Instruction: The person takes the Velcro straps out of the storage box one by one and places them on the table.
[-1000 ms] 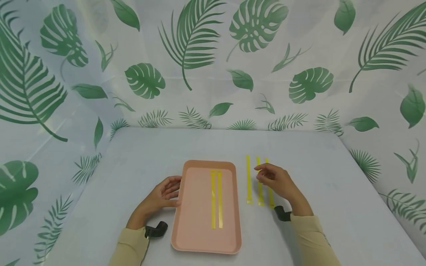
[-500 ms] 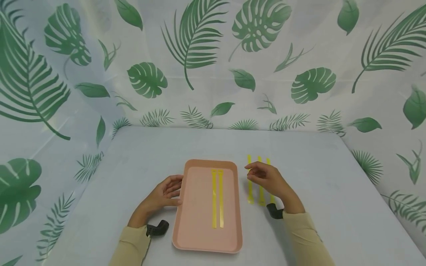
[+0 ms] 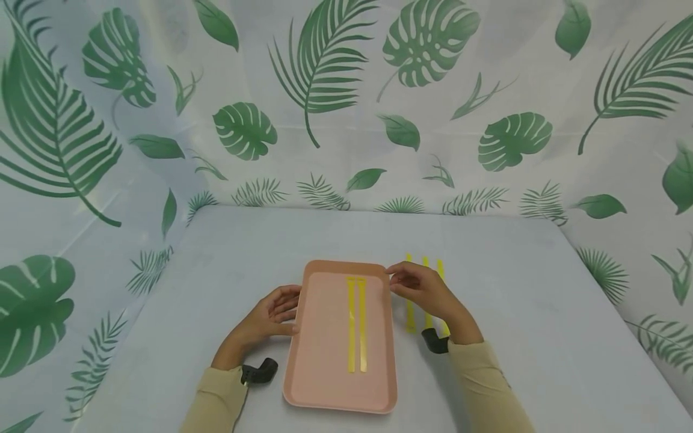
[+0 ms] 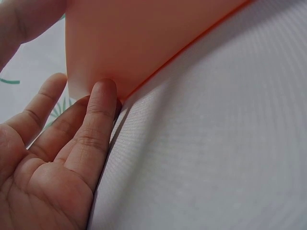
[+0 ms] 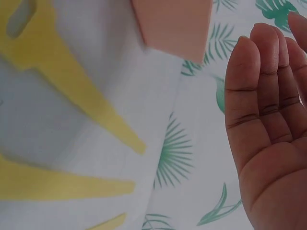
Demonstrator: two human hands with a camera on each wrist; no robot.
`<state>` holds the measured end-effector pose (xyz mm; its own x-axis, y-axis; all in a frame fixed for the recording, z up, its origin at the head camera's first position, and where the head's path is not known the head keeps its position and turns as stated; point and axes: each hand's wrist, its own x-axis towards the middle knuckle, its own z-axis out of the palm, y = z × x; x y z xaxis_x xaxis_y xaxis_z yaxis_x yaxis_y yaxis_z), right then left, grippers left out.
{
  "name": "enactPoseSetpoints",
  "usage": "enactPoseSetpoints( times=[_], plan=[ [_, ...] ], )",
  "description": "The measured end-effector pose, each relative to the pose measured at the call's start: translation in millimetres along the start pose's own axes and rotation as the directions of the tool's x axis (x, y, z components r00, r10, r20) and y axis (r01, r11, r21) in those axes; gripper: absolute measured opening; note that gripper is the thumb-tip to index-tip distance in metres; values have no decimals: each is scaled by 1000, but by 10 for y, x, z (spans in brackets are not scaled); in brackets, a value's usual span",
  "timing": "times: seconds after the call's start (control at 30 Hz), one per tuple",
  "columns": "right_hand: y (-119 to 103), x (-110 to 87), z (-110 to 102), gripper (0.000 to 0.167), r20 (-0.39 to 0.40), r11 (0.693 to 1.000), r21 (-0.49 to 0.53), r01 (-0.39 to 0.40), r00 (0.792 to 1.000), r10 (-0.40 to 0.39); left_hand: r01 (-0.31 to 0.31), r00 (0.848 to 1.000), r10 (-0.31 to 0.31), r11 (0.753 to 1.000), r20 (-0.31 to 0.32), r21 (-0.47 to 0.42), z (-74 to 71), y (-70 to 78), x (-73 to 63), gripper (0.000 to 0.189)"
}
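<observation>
In the head view I take the pink tray (image 3: 325,343) as my landmark. Two yellow strips (image 3: 352,328) lie side by side inside the tray, right of its middle. Three loose strips (image 3: 410,317) lie on the table (image 3: 503,264), right of the tray, partly hidden by the right hand (image 3: 428,293). This hand is at the tray's upper right edge with bent fingers; I cannot tell if they touch the rim. The left hand (image 3: 260,320) is at the tray's left side, its thumb apart from its fingers. If the two sides are pressed unequally, I think the tray could turn, and the strips inside would lose their line.

In the left wrist view one fingertip rests against the tray's wall, low near the table, without clamping. So light a contact may slip if the tray is pushed.

In the right wrist view the fingers are close together, nearly straight, and hold nothing. One loose strip, apart from the tray, has a slot in its broad end; a passing fingertip could catch there and drag it.
</observation>
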<state>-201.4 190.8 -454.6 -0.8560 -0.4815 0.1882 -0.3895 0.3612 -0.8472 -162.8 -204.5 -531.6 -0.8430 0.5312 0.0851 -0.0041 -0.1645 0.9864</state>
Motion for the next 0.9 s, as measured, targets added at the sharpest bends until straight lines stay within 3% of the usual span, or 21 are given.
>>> enactPoseSetpoints(
  times=[0.33,0.63,0.9],
  plan=[
    [3,124,133,27,57,999,29,-15,998,13,3,1000,-3,1000,3,-12,10,13,1,91],
    [38,208,275,25,143,993,120,13,989,-31,9,1000,-9,1000,-6,-7,4,27,0,91],
    [60,298,356,23,211,991,125,45,975,-71,8,1000,-8,1000,-10,-7,-2,12,8,90]
  ],
)
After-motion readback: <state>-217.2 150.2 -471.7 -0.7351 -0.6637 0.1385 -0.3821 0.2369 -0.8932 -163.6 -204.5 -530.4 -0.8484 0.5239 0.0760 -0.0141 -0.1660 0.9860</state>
